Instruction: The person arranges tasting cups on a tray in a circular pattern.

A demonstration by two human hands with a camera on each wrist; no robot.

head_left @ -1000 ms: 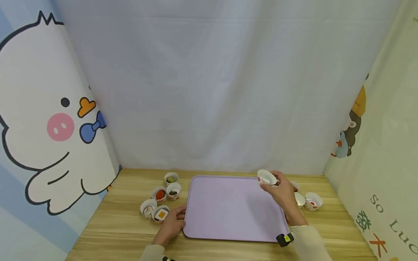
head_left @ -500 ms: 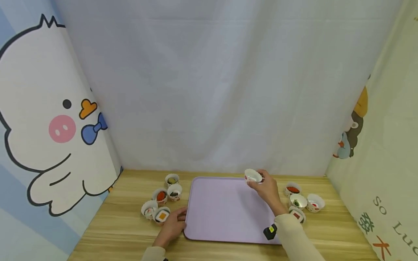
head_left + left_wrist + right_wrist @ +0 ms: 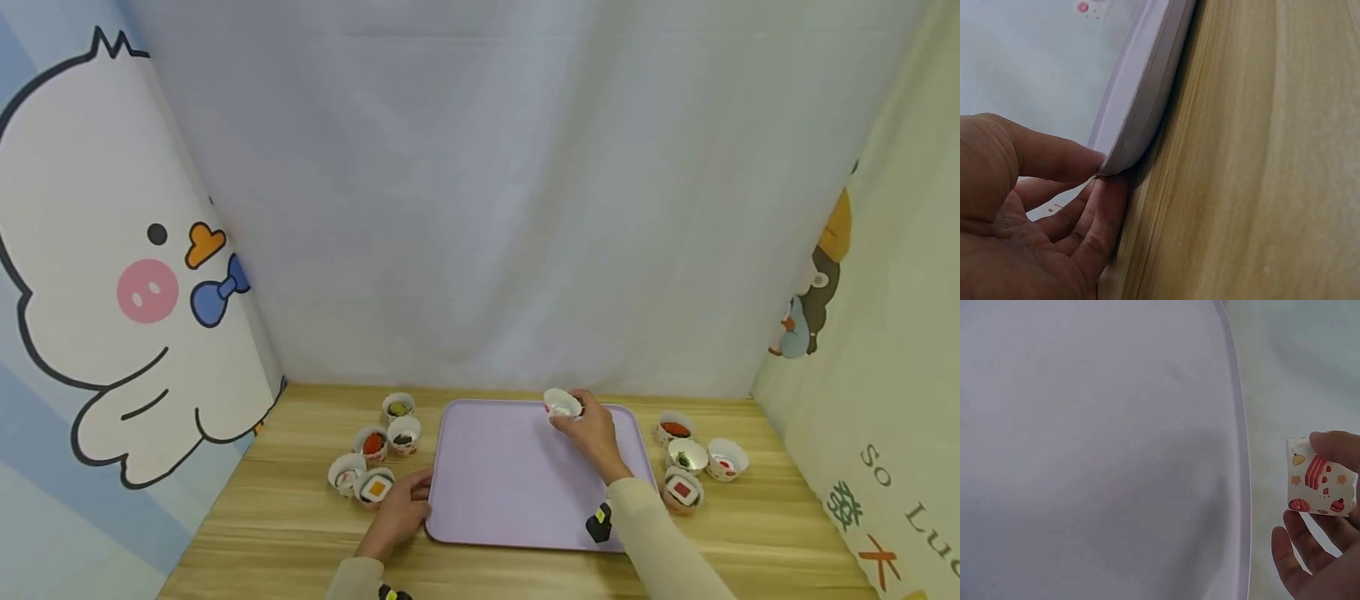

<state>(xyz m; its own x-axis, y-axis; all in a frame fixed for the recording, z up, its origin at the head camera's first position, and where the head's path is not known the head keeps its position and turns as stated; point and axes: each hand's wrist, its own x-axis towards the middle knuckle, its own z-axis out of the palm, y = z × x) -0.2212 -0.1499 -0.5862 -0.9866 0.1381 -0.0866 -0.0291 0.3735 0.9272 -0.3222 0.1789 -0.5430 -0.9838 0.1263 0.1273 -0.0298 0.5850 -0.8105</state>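
Note:
In the head view my right hand (image 3: 597,435) holds a white paper baking cup (image 3: 553,410) by its side, thumb in front, above the far part of a lilac tray (image 3: 510,483). The right wrist view shows red cake and sweet prints on the cup's wall (image 3: 1316,481), pinched between thumb and fingers. My left hand (image 3: 400,510) is at the tray's left edge. In the left wrist view its thumb lies on the tray's rim (image 3: 1124,128) and the fingers reach below it, pinching the corner.
Several baking cups with small items inside stand left of the tray, one (image 3: 367,502) close by my left fingers. More stand to the right, including one with a red item (image 3: 667,435) and one (image 3: 729,475) nearer the right curtain. A grey curtain (image 3: 480,208) hangs behind the wooden table (image 3: 300,533).
My right hand has carried the baking cup leftward from the tray's right side over its far part, uncovering the right-hand cups. My left hand has stayed at the tray's edge.

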